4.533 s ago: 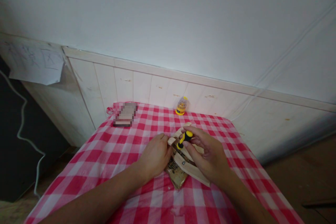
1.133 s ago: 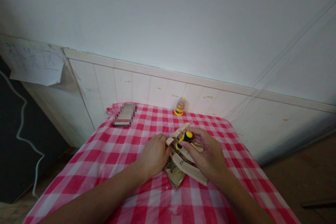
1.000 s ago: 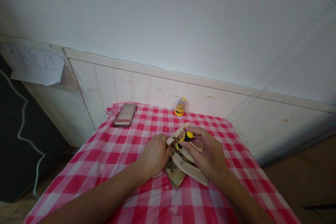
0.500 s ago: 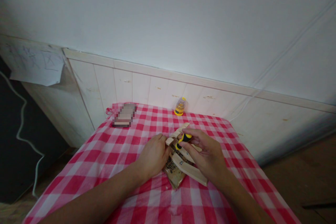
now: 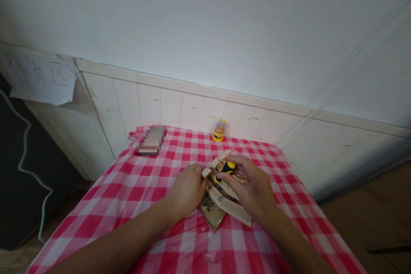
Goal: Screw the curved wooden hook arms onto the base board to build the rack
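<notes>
Loosely angular, pale wooden pieces [image 5: 236, 212]

Table [image 5: 125, 171] with red and white checked cloth [image 5: 105, 205], bit wrinkly. Far left corner: flat dark thing [image 5: 152, 141], too blurry to tell. Far edge, about middle: small yellow tub [image 5: 219, 131], standing up. Nearer: shiny brown bag [image 5: 212, 216], partly under light wooden pieces [image 5: 236, 210].

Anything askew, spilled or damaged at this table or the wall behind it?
Minor stuff. Wall panels have brownish marks, maybe chipped paint. Paper at left has an uneven bottom edge. Tablecloth has a pale blotch near the front; can't tell if stain or wear. No visible damage on screwdriver or wooden piece.
</notes>
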A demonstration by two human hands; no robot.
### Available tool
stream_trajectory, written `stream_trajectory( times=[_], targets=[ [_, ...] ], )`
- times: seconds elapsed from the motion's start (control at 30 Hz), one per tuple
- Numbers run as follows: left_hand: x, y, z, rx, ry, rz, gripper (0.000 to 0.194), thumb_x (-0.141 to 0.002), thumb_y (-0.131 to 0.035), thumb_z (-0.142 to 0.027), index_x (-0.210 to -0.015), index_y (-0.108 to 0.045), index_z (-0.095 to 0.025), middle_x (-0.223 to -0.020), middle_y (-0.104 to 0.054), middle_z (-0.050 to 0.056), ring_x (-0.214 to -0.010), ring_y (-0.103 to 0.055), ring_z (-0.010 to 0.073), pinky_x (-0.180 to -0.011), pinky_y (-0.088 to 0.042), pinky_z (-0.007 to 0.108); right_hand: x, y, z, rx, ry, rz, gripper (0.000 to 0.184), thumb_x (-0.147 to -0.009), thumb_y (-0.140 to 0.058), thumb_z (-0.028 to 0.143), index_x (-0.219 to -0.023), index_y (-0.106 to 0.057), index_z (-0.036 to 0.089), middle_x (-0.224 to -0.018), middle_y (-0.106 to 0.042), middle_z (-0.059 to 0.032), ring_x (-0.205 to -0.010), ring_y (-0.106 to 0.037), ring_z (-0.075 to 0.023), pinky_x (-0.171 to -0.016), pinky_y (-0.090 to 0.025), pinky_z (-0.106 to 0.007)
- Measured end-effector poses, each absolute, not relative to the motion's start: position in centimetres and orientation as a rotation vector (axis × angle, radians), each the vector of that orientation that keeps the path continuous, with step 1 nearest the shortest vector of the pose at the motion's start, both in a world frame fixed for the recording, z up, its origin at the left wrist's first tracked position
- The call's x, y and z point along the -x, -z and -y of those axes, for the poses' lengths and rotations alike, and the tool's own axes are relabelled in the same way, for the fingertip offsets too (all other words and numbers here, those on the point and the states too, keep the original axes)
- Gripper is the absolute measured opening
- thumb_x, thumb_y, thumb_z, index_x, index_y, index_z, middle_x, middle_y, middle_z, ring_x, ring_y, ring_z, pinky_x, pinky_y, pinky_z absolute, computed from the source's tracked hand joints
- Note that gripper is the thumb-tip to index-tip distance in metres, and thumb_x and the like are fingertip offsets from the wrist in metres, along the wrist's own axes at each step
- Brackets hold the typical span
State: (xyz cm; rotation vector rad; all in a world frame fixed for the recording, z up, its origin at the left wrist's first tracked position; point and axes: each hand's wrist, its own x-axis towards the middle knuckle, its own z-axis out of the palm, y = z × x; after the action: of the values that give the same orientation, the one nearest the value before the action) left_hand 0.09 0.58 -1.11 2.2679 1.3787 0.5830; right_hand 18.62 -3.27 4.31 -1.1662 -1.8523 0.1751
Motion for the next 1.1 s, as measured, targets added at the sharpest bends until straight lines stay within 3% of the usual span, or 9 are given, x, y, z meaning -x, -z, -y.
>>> stream_trajectory(
  times=[0.47,0.9,1.1],
  targets=[
    [-0.05,1.22,-0.64,-2.277,-0.594,-1.369,0.028,-0.103,-0.041,-0.028,-0.101,-0.066,-0.016,-0.102,-0.072,0.012,-0.097,-0.067,0.0269,-0.087,-0.05,0.038,-18.3,-4.18,3.46,1.138,-0.182,1.859,0.019,-0.091,-0.072,0.033,-0.109,-0.07,0.026,-0.097,-0.079,-0.0053,-0.085,-0.078,-0.0227,-0.08,-0.066,-0.036],
    [-0.13,0.95,-0.57,-2.276,-0.573,-1.389,0.027,-0.102,-0.042,-0.026,-0.1,-0.067,-0.016,-0.101,-0.072,0.012,-0.096,-0.068,0.026,-0.086,-0.051,0.037,-18.19,-4.69,3.5,1.24,-0.185,1.8,0.023,-0.085,-0.079,0.04,-0.097,-0.066,0.025,-0.084,-0.077,-0.0029,-0.071,-0.075,-0.0211,-0.065,-0.062,-0.031],
    [-0.13,0.97,-0.64,-2.269,-0.565,-1.397,0.025,-0.101,-0.043,-0.024,-0.1,-0.066,-0.016,-0.102,-0.072,0.012,-0.098,-0.068,0.0264,-0.088,-0.051,0.038,-18.12,-4.45,3.35,1.127,-0.119,1.86,0.017,-0.09,-0.074,0.033,-0.106,-0.073,0.027,-0.095,-0.079,-0.0047,-0.082,-0.076,-0.0226,-0.075,-0.064,-0.034]
  ],
)
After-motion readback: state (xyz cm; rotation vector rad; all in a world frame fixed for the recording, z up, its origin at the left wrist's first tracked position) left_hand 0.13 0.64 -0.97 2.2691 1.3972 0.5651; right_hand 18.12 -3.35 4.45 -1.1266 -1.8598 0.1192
